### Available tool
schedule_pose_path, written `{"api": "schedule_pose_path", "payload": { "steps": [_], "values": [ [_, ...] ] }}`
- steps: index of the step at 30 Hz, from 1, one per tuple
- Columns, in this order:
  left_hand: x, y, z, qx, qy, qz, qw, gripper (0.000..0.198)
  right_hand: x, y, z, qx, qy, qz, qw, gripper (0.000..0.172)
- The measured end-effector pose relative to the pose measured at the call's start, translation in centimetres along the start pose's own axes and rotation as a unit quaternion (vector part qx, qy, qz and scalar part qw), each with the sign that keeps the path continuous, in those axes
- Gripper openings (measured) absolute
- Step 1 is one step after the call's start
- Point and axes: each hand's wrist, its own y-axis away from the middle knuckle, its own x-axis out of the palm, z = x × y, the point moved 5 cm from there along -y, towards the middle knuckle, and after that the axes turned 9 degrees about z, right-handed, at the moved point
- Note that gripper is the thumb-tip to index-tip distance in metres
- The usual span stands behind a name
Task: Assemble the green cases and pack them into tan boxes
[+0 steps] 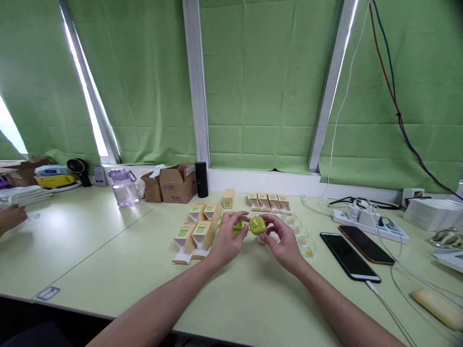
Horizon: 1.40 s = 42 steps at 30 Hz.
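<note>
Left hand [229, 236] and right hand [284, 242] pinch a lime-green plastic item [258, 225], probably for control; open cartons [201, 231] sit left of both, presumably for reach.

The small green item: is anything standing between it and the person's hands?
Nothing visible. The left hand and the right hand both have fingers on the small green item. The nearest beige boxes stand off to the left, not in between.

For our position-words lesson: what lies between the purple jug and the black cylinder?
In the head view, cardboard boxes and white material lie between the purple jug and black cylinder.
</note>
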Motion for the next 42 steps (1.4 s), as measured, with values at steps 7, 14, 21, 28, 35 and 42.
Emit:
{"api": "schedule_pose_path", "payload": {
  "steps": [7,14,21,28,35,42],
  "values": [
    [0.5,0.4,-2.5,0.114,-0.164,0.049,0.979,0.067,0.0,0.1,-0.6,-0.006,-0.003,0.013,1.000,0.036],
    [0.5,0.1,-2.2,0.106,-0.106,0.028,0.988,0.048,-0.7,-0.3,-0.2,0.008,0.004,0.011,1.000,0.037],
    [-0.2,-0.8,1.7,-0.100,0.090,-0.037,0.990,0.048,-2.7,-0.7,-1.1,0.057,0.249,-0.045,0.966,0.022],
    [1.0,-0.9,3.5,-0.181,0.305,-0.018,0.935,0.061,0.4,0.0,-1.9,0.057,0.485,0.130,0.863,0.029],
    [1.0,-0.7,3.0,-0.187,0.329,-0.023,0.926,0.063,1.5,0.0,-2.4,0.040,0.555,0.158,0.816,0.022],
    [0.7,-0.7,2.9,-0.174,0.328,-0.031,0.928,0.062,1.2,0.1,-2.5,0.016,0.506,0.107,0.856,0.018]
  ]
}}
